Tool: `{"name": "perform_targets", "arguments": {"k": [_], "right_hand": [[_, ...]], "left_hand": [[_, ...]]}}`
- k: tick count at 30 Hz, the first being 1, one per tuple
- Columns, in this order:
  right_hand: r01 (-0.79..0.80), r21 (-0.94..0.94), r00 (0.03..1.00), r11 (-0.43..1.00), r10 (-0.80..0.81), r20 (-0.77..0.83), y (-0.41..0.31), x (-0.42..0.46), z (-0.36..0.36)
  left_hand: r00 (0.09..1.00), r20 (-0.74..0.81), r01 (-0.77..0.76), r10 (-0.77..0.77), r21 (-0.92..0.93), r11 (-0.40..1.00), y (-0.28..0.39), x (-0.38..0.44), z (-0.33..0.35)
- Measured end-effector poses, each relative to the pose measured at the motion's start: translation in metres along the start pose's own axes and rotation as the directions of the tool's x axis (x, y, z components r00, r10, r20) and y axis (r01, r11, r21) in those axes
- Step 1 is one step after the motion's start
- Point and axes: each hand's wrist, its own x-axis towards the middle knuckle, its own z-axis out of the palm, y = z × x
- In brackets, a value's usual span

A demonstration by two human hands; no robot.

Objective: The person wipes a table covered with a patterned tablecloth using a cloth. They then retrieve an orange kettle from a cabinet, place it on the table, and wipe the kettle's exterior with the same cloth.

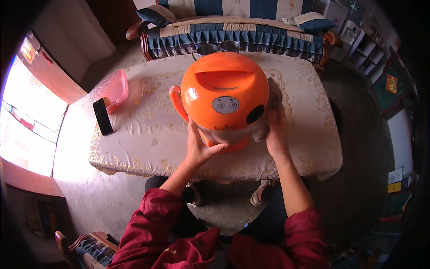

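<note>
A rounded orange plastic kitchen appliance point(221, 80) stands on the cloth-covered table before me. It has a domed top with a grip recess, a silver oval button panel point(225, 105), a clear band lower down and a side handle point(177, 101) on the left. My left hand point(198, 144) grips its lower left side, the thumb across the front near the orange base point(235, 146). At its right side my right hand point(278, 134) holds a grey cloth point(260, 131) against it. The right fingertips are partly hidden by the cloth and the appliance.
Two metal cups point(207, 49) stand behind the appliance. On the left of the table point(151, 154) are a pink plastic basket point(118, 90) and a black smartphone point(102, 117), which leans on or overlaps the basket. A sofa point(235, 33) stands beyond the table's far edge.
</note>
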Motion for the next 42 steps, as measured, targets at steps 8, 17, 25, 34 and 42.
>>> {"name": "perform_targets", "arguments": {"k": [8,17,25,34,42], "right_hand": [[0.035,0.069,0.998,0.997,-0.039,0.051,0.008,0.003,-0.001],[-0.331,0.143,0.943,0.933,0.323,0.080,0.035,0.008,-0.007],[-0.054,0.243,0.999,0.969,0.050,0.023,-0.005,0.034,0.008],[-0.375,0.189,0.925,0.908,0.353,0.142,0.058,0.033,-0.016],[-0.357,0.035,0.932,0.933,0.353,0.084,0.061,0.023,-0.017]], "left_hand": [[0.999,0.012,0.050,-0.050,-0.040,0.998,-0.002,-0.003,0.003],[0.996,0.019,0.093,-0.091,-0.076,0.993,-0.001,-0.003,0.003],[0.998,0.028,0.059,-0.058,-0.061,0.996,0.000,-0.001,0.001],[0.998,0.029,0.053,-0.051,-0.066,0.996,0.000,-0.001,-0.001],[0.997,0.050,0.058,-0.056,-0.031,0.998,0.007,0.003,-0.004]]}}
